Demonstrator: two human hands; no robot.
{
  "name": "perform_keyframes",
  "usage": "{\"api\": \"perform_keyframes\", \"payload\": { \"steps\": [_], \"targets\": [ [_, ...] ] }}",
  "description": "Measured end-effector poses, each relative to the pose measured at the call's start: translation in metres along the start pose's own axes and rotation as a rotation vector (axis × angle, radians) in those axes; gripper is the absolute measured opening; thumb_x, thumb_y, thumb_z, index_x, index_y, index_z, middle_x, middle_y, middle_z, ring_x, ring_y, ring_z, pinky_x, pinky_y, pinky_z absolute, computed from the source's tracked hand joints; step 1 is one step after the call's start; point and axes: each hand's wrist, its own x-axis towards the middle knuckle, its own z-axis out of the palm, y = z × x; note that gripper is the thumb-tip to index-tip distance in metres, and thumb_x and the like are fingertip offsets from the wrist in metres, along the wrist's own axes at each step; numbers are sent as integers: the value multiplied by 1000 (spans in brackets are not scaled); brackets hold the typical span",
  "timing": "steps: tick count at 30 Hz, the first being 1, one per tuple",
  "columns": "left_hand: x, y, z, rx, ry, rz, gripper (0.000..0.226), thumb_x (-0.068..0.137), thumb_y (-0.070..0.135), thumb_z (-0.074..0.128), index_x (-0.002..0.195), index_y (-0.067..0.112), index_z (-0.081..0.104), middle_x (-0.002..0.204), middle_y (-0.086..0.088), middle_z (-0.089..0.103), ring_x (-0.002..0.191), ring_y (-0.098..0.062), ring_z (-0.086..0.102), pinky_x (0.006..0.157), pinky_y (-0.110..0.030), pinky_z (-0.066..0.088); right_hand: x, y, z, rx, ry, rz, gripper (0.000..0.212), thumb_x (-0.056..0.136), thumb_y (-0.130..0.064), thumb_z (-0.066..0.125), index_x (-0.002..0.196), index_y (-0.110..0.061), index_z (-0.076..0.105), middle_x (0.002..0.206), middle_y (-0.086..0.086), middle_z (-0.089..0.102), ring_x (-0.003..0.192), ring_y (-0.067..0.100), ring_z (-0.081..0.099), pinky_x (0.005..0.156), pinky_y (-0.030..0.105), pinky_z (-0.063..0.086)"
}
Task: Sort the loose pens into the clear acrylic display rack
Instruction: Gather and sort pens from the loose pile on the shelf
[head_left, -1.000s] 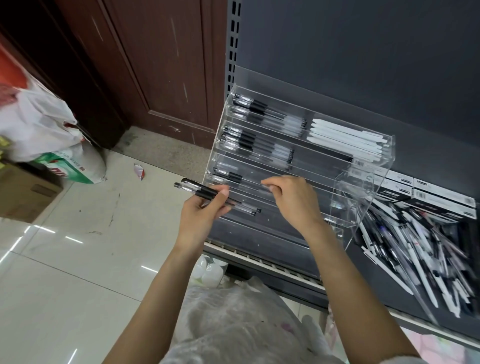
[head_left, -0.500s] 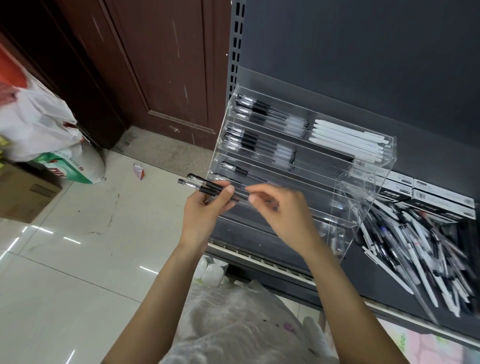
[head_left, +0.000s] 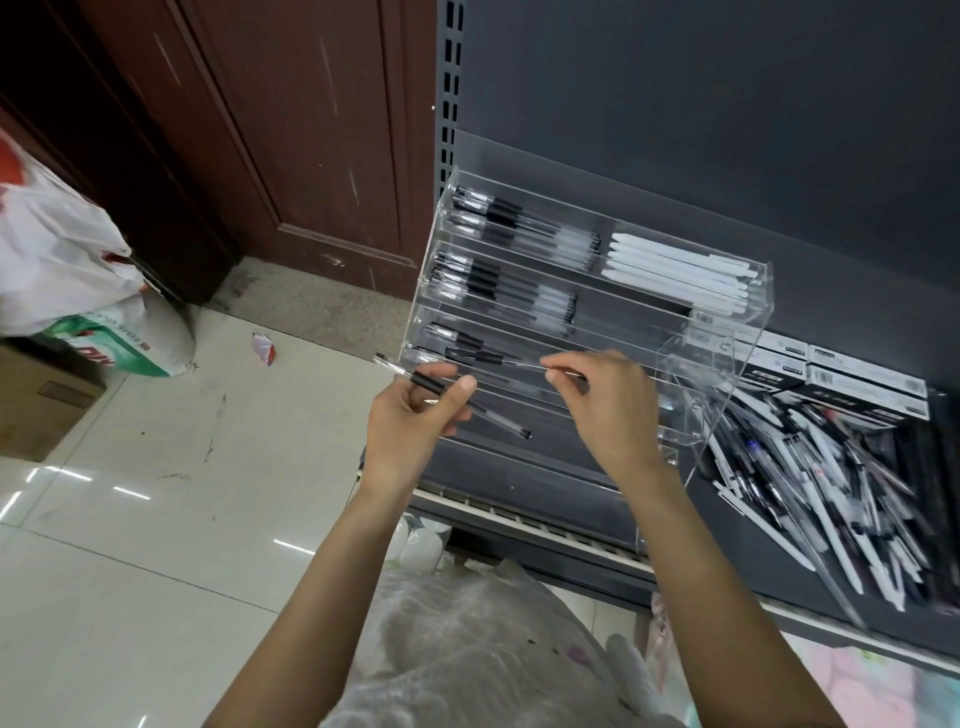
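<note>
The clear acrylic rack (head_left: 737, 358) stands tilted on the dark shelf. Black-grip pens fill its upper left rows and white pens (head_left: 680, 270) its top right slot. My left hand (head_left: 415, 415) grips a clear pen with a black grip (head_left: 467, 405) just in front of the rack's lower left corner. My right hand (head_left: 608, 405) pinches another clear pen (head_left: 493, 358) by its end, its length lying across a lower left row of the rack. The loose pens (head_left: 831, 493) lie heaped on the shelf to the right.
Black and white pen boxes (head_left: 841, 384) sit behind the loose pile. A crumpled clear plastic bag (head_left: 467, 639) lies below my arms. White bags (head_left: 57, 260) and a cardboard box (head_left: 36, 400) stand on the tiled floor at left, beside a brown door (head_left: 291, 130).
My right hand took a pen from the bundle in my left hand and carried it right, over a lower row of the rack. The left hand stayed in place, holding fewer pens.
</note>
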Motion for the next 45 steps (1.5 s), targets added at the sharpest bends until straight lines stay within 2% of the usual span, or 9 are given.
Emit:
{"api": "perform_keyframes", "payload": {
  "steps": [5,9,12,16,20,24,29,37,45],
  "targets": [
    [-1,1,-4,-13,26,27,15,84,16,69,98,11,65,69,-1,67,62,-10,66,62,-19,54,12,-14,21,-309,68,-192,8,71,-16,81,76,-19,75,71,-3,68,71,19,60,49,23,45],
    [-2,2,-7,-45,37,45,17,84,13,68,100,8,65,72,-2,69,65,-11,69,64,-18,54,18,-18,31,-348,47,-212,14,66,-19,84,77,-16,75,71,-1,66,70,18,62,51,22,46],
    [0,1,-7,-47,44,52,18,86,13,67,103,6,65,76,-6,69,67,-11,70,66,-17,54,12,-19,24,-163,79,-173,12,79,-22,74,89,-16,74,81,-2,69,74,15,63,58,23,47],
    [1,2,-3,-81,40,59,13,86,12,67,98,8,65,71,-5,67,67,-10,69,65,-16,53,-10,-24,-1,409,-164,-66,18,90,-28,61,102,-19,72,96,-12,68,87,-1,61,74,12,47],
    [2,6,12,-55,-1,73,9,87,14,66,96,12,66,73,-3,68,68,-8,69,67,-17,54,-26,-16,-7,512,-147,2,16,86,-20,66,101,-23,72,98,-15,70,90,-1,63,76,17,50],
    [8,5,22,585,-99,411,36,92,44,49,107,15,65,94,10,68,86,1,62,79,-14,47,-29,8,-15,614,69,193,19,85,-12,67,97,-25,71,94,-12,72,87,5,66,77,20,51],
    [35,-6,13,1202,-61,852,41,96,41,37,107,17,68,105,1,68,106,-22,58,90,-36,44,-32,33,-24,496,204,225,21,84,-7,67,98,-23,69,91,-6,71,81,5,66,74,13,50],
    [49,-13,4,1496,-144,776,54,96,46,23,124,16,58,116,-3,60,116,-22,55,112,-47,29,-25,35,-13,204,247,92,15,83,-5,69,95,-13,74,83,-2,69,63,0,57,63,6,43],
    [47,-15,0,1458,-114,787,50,96,43,28,120,14,61,118,-4,57,111,-22,57,110,-43,33,-8,15,5,-15,209,-18,7,84,-8,67,89,-12,69,78,1,69,66,18,62,53,32,53]
  ]
}}
